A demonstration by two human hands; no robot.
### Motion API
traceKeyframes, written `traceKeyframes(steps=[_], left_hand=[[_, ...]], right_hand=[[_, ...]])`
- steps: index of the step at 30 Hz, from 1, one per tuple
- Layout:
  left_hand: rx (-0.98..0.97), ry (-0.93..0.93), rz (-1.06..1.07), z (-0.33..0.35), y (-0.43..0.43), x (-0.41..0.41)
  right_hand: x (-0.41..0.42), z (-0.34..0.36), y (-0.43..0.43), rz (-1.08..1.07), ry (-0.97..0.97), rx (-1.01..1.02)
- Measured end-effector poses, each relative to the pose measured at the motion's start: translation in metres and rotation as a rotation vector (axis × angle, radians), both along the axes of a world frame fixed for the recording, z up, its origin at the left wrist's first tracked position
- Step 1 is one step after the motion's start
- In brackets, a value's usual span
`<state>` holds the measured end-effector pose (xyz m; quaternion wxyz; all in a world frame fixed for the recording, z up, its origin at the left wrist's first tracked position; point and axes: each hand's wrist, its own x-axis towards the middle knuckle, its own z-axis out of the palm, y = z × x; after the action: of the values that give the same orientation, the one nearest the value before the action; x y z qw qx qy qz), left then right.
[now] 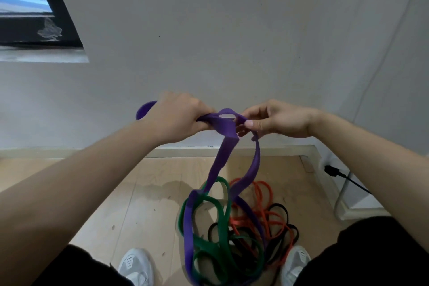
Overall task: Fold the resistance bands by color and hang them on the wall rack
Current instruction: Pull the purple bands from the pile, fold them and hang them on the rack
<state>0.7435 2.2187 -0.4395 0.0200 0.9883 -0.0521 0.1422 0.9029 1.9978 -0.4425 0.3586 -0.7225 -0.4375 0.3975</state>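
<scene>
A purple resistance band (224, 127) is stretched between both hands in front of a white wall. My left hand (178, 117) is closed around a bunch of it, and a purple loop sticks out past its far side. My right hand (276, 119) pinches the band's other folded end between thumb and fingers. Two purple strands hang down to a tangled pile on the wooden floor. In that pile lie green bands (220, 237), orange bands (262, 197) and black bands (282, 223), all looped through one another. No wall rack is in view.
My two white shoes (137, 264) stand either side of the pile. A black plug and cable (334, 170) sit at the right wall, beside a white metal leg (341, 195). A dark-framed window (34, 7) is at the upper left.
</scene>
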Motion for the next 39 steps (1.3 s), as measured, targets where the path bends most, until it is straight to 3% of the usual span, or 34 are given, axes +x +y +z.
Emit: traceKeyframes(steps=[6,15,23,28,35,39], left_hand=[[-0.110,-0.137,0.146,0.007,0.003,0.001],[-0.530,0.263,0.152,0.013,0.006,-0.008],[-1.141,0.250,0.076,0.017,0.005,-0.013],[-1.172,0.179,0.045,0.015,0.007,-0.012],[-0.963,0.209,0.109,0.014,0.011,-0.015],[-0.875,0.232,0.104,0.015,0.006,-0.015]], right_hand=[[-0.028,-0.018,0.022,-0.003,0.012,0.019],[-0.032,-0.011,0.033,-0.132,0.102,0.093],[-0.054,-0.027,0.044,-0.024,0.145,0.117],[-0.043,-0.022,0.041,-0.092,0.155,0.158],[-0.025,-0.011,0.027,-0.151,0.177,0.185],[-0.030,-0.008,0.027,-0.150,0.084,0.195]])
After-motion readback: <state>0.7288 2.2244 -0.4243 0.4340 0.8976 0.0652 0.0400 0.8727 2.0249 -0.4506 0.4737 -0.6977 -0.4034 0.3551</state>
